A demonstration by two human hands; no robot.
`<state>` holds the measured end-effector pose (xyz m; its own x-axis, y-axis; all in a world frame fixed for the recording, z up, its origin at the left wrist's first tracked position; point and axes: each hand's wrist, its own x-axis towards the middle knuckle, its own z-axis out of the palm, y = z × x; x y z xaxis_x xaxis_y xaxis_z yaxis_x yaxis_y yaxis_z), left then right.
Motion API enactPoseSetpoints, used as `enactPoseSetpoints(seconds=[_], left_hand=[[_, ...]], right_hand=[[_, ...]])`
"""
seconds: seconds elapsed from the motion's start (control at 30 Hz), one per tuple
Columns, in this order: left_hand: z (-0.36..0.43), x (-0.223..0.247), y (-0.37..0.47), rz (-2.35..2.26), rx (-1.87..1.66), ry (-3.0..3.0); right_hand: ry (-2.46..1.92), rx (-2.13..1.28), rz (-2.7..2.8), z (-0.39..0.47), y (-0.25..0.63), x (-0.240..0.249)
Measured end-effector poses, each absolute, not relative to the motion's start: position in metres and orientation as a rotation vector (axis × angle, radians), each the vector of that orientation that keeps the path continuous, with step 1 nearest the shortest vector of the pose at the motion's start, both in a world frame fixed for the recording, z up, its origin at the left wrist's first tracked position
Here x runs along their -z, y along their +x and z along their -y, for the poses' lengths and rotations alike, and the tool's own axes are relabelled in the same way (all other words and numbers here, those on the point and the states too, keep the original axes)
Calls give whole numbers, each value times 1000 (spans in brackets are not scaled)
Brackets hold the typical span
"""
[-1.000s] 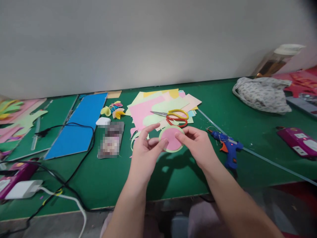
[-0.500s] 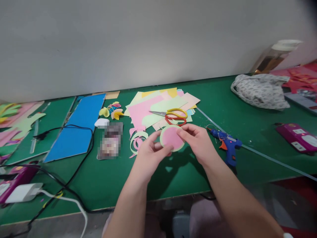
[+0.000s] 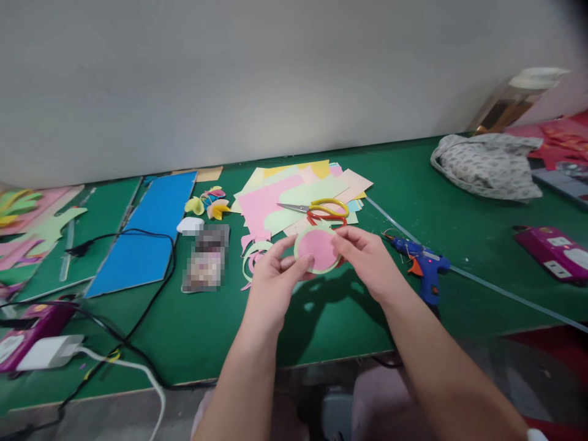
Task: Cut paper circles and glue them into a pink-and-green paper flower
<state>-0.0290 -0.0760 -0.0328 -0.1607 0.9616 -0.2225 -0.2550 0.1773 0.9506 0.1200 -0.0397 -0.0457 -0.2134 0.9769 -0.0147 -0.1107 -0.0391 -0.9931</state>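
Between my two hands is a round stack of paper circles (image 3: pixel 316 248), pink on the side facing me with a pale green rim around it. My left hand (image 3: pixel 282 266) pinches its lower left edge, thumb on the pink face. The upper right edge is gripped by my right hand (image 3: pixel 361 254) between thumb and fingers. Just behind the circles, scissors (image 3: pixel 328 208) with yellow and red handles lie on a pile of coloured paper (image 3: pixel 261 199). Curled pink and green paper offcuts (image 3: pixel 250 257) rest left of my left hand.
A blue glue gun (image 3: pixel 425 263) with a long glue stick lies to the right. On the left are a blue board (image 3: pixel 151 226), small paper flowers (image 3: pixel 209 203), black cables and a white charger (image 3: pixel 50 352). A cloth pouch (image 3: pixel 487 166) and purple power strip (image 3: pixel 554 252) sit farther right.
The paper circles have tilted and shifted slightly left and up in my hands, showing more pale green along the lower edge. Both hands keep their grip.
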Motion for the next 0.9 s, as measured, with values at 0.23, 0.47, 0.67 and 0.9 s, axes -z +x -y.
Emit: enactPoseSetpoints(seconds=[0.23, 0.47, 0.67, 0.9], left_hand=[[76, 34, -30, -1258, -1310, 807], [75, 40, -35, -1225, -1374, 830], [76, 35, -30, -1236, -1349, 828], [75, 40, -33, -1226, -1332, 863]], right_hand=[[-1085, -1383, 1337, 40, 120, 46], [-1060, -1420, 1326, 42, 116, 47], [-1084, -1399, 1267, 43, 114, 45], [-1090, -1403, 1271, 41, 116, 47]])
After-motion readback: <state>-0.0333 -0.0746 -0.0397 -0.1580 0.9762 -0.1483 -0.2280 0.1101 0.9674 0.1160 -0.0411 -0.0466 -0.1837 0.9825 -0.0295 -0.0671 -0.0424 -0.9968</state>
